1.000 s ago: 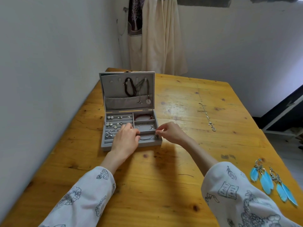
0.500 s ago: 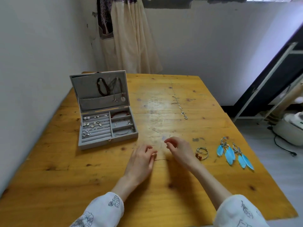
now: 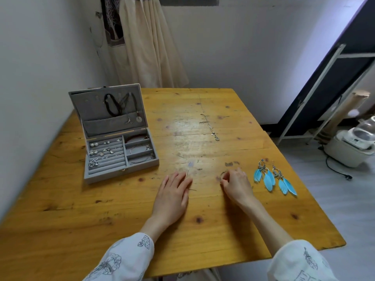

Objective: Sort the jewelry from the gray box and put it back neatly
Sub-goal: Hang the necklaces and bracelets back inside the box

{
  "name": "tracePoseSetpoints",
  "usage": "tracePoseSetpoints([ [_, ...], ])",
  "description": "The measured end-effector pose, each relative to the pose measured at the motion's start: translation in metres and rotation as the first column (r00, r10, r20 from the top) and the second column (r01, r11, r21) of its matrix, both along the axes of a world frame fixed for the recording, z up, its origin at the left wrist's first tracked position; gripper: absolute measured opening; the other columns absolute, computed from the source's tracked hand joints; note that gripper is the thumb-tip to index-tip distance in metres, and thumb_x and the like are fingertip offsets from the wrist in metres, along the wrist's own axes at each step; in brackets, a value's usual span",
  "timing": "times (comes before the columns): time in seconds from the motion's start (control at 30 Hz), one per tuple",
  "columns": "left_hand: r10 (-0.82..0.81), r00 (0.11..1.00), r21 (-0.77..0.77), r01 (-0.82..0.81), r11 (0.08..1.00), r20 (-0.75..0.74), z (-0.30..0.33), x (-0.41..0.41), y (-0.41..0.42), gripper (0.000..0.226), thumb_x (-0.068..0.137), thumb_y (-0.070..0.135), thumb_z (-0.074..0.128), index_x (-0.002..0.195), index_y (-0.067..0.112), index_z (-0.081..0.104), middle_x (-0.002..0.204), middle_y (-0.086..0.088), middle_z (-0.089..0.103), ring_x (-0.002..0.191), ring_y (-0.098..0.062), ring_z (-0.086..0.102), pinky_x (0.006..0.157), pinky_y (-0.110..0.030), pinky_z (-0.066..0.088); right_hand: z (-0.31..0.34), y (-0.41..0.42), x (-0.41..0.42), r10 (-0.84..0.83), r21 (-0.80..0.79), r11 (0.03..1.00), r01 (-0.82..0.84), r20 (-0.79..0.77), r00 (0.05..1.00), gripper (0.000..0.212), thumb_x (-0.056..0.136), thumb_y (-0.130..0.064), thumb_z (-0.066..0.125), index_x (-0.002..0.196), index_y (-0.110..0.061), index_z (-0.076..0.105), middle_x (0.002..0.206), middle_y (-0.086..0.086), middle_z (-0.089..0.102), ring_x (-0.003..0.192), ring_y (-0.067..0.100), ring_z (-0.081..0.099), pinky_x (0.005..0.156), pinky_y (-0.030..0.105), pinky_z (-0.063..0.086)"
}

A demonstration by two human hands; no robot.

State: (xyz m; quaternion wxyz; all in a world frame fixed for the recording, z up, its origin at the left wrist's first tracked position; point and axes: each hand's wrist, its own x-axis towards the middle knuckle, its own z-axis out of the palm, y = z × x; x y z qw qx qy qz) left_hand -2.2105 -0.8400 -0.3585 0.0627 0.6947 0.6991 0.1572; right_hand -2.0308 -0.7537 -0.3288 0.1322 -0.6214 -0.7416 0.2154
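The gray jewelry box (image 3: 121, 171) stands open on the left of the wooden table (image 3: 81, 220). Its lid holds dark cords, and its tray holds small earrings, rings and thin bracelets. My left hand (image 3: 172, 193) lies flat on the table, fingers straight, beside a very thin chain (image 3: 190, 166) with a pale pendant. My right hand (image 3: 236, 185) curls its fingers round a small ring-shaped bracelet (image 3: 222, 173), mostly hidden under the fingers. To the right of that hand lie two blue feather earrings (image 3: 273, 179). A silver necklace (image 3: 212, 129) lies farther back.
A white wall runs close along the table's left side, and a cream curtain (image 3: 150, 47) hangs behind the box. Right of the table are a metal frame (image 3: 316, 94) and a white appliance (image 3: 353, 145) with a cable on the floor.
Both hands have left the box and come to the table's front middle. My right hand has then moved right onto the ring-shaped bracelet. My left hand has flattened on the table.
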Motion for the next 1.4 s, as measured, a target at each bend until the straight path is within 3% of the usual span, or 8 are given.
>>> tracePoseSetpoints([
  [0.13, 0.066, 0.909, -0.057, -0.047, 0.997, 0.412, 0.014, -0.003, 0.004, 0.047, 0.095, 0.025, 0.045, 0.14, 0.027, 0.031, 0.146, 0.01, 0.032, 0.137, -0.007, 0.022, 0.112, -0.023, 0.011, 0.018, -0.004, -0.03, 0.156, -0.062, 0.982, -0.177, -0.254, 0.955, 0.006, 0.088, -0.019, 0.058, 0.089, -0.014, 0.062, 0.084, -0.002, 0.062, 0.078, 0.011, 0.054, 0.069, 0.019, 0.039],
  [0.23, 0.159, 0.564, -0.172, -0.031, 0.985, 0.811, 0.036, -0.019, 0.004, 0.064, 0.089, 0.023, 0.057, 0.143, 0.026, 0.022, 0.132, 0.014, 0.036, 0.126, -0.006, 0.037, 0.102, -0.023, 0.034, 0.04, -0.004, -0.056, 0.216, -0.168, 0.923, -0.345, -0.517, 0.828, 0.007, 0.088, -0.017, 0.059, 0.081, -0.019, 0.061, 0.071, -0.005, 0.063, 0.066, 0.008, 0.058, 0.059, 0.02, 0.045],
  [0.3, 0.17, 0.434, -0.174, -0.029, 0.984, 0.885, 0.046, -0.034, 0.002, 0.053, 0.087, 0.02, 0.06, 0.135, 0.023, 0.037, 0.122, 0.011, 0.053, 0.108, -0.007, 0.058, 0.087, -0.024, 0.05, 0.05, -0.004, -0.075, 0.25, -0.183, 0.883, -0.431, -0.596, 0.764, 0.009, 0.087, -0.015, 0.059, 0.081, -0.021, 0.062, 0.07, -0.004, 0.064, 0.062, 0.004, 0.059, 0.056, 0.018, 0.047],
  [0.47, 0.209, 0.445, -0.078, -0.294, 0.953, 0.871, 0.06, -0.077, -0.001, 0.018, 0.085, 0.005, 0.06, 0.102, 0.007, 0.064, 0.08, -0.003, 0.068, 0.068, -0.01, 0.064, 0.06, -0.022, 0.053, 0.056, 0.006, -0.119, 0.199, -0.199, 0.89, -0.41, -0.639, 0.743, 0.008, 0.089, -0.014, 0.057, 0.083, -0.017, 0.06, 0.076, 0.002, 0.065, 0.062, 0.008, 0.06, 0.056, 0.02, 0.048],
  [0.7, 0.322, 0.659, 0.011, -0.449, 0.894, 0.68, 0.068, -0.131, 0.02, 0.004, 0.084, 0.016, 0.064, 0.087, 0.018, 0.063, 0.08, 0.004, 0.069, 0.078, -0.005, 0.065, 0.068, -0.014, 0.049, 0.052, 0.03, -0.177, 0.153, -0.215, 0.907, -0.363, -0.635, 0.757, 0.009, 0.088, -0.011, 0.058, 0.081, -0.016, 0.056, 0.071, 0.004, 0.063, 0.06, 0.012, 0.059, 0.054, 0.022, 0.048],
  [1.0, 0.452, 0.887, 0.096, -0.46, 0.883, 0.096, 0.06, -0.168, 0.073, 0.016, 0.089, 0.028, 0.054, 0.093, 0.019, 0.066, 0.1, 0.0, 0.066, 0.103, -0.021, 0.049, 0.091, -0.035, 0.031, 0.03, 0.078, -0.23, 0.406, 0.074, 0.913, -0.4, -0.234, 0.883, 0.01, 0.088, -0.014, 0.056, 0.093, -0.012, 0.065, 0.087, 0.008, 0.067, 0.074, 0.014, 0.054, 0.058, 0.018, 0.035],
  [1.23, 0.452, 0.872, 0.055, -0.45, 0.891, -0.187, 0.045, -0.168, 0.078, 0.023, 0.089, 0.034, 0.052, 0.102, 0.021, 0.066, 0.112, -0.001, 0.052, 0.109, -0.022, 0.036, 0.093, -0.037, 0.028, 0.015, 0.082, -0.235, 0.548, 0.292, 0.77, -0.568, 0.155, 0.822, 0.021, 0.091, -0.019, 0.048, 0.096, -0.016, 0.068, 0.101, 0.004, 0.064, 0.097, 0.025, 0.045, 0.078, 0.033, 0.041],
  [1.4, 0.457, 0.865, 0.027, -0.462, 0.887, -0.208, 0.047, -0.174, 0.077, 0.033, 0.092, 0.04, 0.045, 0.106, 0.021, 0.067, 0.114, -0.003, 0.051, 0.111, -0.025, 0.035, 0.09, -0.038, 0.028, 0.011, 0.079, -0.234, 0.551, 0.244, 0.789, -0.563, 0.122, 0.825, 0.021, 0.089, -0.021, 0.053, 0.103, -0.013, 0.066, 0.105, 0.008, 0.053, 0.103, 0.026, 0.042, 0.087, 0.03, 0.036],
])
